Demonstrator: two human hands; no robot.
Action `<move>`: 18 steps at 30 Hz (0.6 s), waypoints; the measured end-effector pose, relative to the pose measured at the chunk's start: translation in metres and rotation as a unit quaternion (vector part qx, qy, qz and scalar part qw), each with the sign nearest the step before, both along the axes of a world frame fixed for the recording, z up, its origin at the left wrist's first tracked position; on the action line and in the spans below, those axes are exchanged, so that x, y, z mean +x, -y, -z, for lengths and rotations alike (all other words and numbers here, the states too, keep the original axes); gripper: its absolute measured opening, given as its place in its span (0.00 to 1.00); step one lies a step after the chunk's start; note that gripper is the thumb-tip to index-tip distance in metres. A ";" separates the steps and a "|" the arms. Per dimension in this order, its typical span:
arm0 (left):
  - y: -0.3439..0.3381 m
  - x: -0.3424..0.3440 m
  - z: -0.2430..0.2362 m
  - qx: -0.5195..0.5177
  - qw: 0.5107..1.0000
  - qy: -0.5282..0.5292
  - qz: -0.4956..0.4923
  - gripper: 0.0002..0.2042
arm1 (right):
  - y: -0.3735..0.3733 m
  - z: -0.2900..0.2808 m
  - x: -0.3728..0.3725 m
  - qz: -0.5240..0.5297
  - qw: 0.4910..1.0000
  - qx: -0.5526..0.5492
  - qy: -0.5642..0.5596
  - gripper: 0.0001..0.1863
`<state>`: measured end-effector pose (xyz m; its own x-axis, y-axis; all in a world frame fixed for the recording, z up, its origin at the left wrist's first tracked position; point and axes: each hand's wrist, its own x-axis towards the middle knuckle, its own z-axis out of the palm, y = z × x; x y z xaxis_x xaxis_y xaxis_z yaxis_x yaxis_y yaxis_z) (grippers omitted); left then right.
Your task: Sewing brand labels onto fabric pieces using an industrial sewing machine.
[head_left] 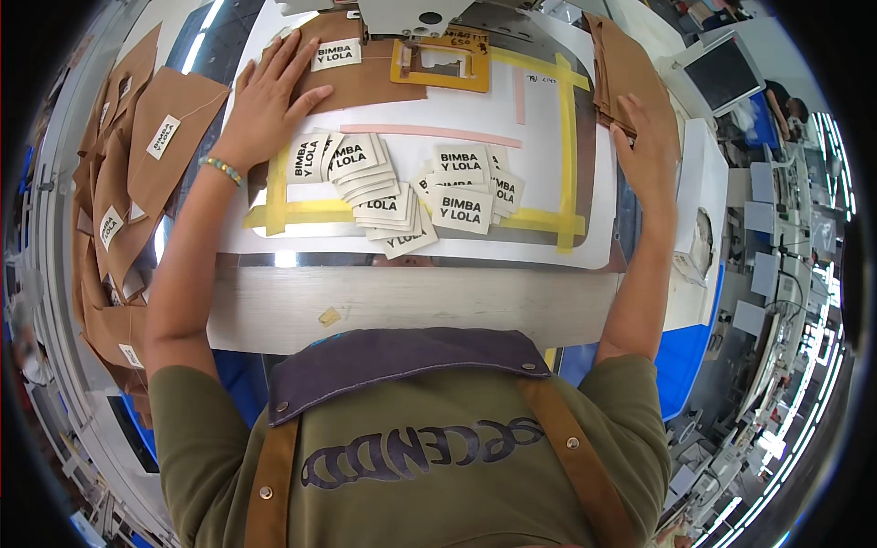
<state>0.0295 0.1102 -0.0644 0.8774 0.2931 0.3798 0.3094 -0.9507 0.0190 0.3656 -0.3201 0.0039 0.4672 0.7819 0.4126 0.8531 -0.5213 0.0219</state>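
- So, the left hand (269, 96) lay flat, fingers spread open, pressing on a brown fabric piece (365, 78) at the far left of the desk (411, 306). It wasn't gripping anything.
- That fabric piece had a white label (336, 55) on it, just right of the fingertips, and its far edge ran under the grey sewing machine head (402, 16).
- Just right of it sat a yellow rectangular frame (441, 64) with an open window, touching the fabric's right edge.
- The right hand (650, 151) rested palm down on the right edge of the white template board (548, 119), fingers loosely open, touching a stack of brown pieces (626, 68) at far right.
- Between the hands, a loose pile of white labels (406, 187) lay inside yellow tape lines (566, 155), with a pink strip (429, 133) just beyond it.
- Off to the left, more brown pieces with labels (151, 146) were fanned out, well apart from the board.
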 end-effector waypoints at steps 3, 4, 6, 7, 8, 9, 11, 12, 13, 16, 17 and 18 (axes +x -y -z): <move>-0.028 -0.006 -0.002 0.001 0.998 -0.055 -0.006 0.37 | -0.001 0.012 0.006 0.044 0.998 0.021 -0.050 0.22; -0.037 -0.009 -0.004 -0.003 0.999 -0.053 0.001 0.37 | -0.001 0.013 0.007 0.030 0.998 0.030 -0.040 0.22; -0.049 -0.015 -0.008 -0.024 0.997 -0.066 0.040 0.38 | 0.000 0.013 0.006 0.050 0.995 0.052 -0.075 0.21; -0.052 -0.018 -0.008 -0.028 0.996 -0.061 0.053 0.38 | 0.001 0.012 0.005 0.052 0.994 0.057 -0.073 0.21; -0.053 -0.019 -0.009 -0.031 0.996 -0.070 0.055 0.38 | 0.003 0.010 0.004 0.060 0.990 0.071 -0.105 0.20; -0.054 -0.020 -0.010 -0.037 0.995 -0.071 0.054 0.37 | 0.004 0.009 0.004 0.050 0.986 0.086 -0.133 0.19; -0.053 -0.022 -0.010 -0.044 0.995 -0.072 0.054 0.37 | 0.006 0.010 0.003 0.065 0.983 0.099 -0.138 0.18; -0.052 -0.024 -0.010 -0.047 0.995 -0.073 0.055 0.37 | 0.007 0.011 0.003 0.052 0.982 0.112 -0.142 0.17; -0.052 -0.027 -0.011 -0.045 0.995 -0.061 0.060 0.37 | 0.007 0.013 0.003 0.062 0.982 0.113 -0.141 0.17; -0.059 -0.038 -0.013 -0.019 0.995 -0.083 0.047 0.37 | 0.006 0.020 0.006 0.062 0.989 0.111 -0.080 0.15; -0.063 -0.041 -0.013 -0.034 0.993 -0.107 0.032 0.37 | 0.006 0.021 0.007 0.053 0.988 0.123 -0.074 0.14; -0.069 -0.045 -0.014 -0.029 0.994 -0.100 0.034 0.36 | 0.006 0.023 0.009 0.038 0.988 0.132 -0.070 0.13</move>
<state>-0.0150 0.1789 -0.0509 0.9519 0.2473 0.1811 0.2481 -0.9686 0.0183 0.3741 -0.3263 -0.0186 0.5878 0.6159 0.5246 0.7958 -0.5566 -0.2383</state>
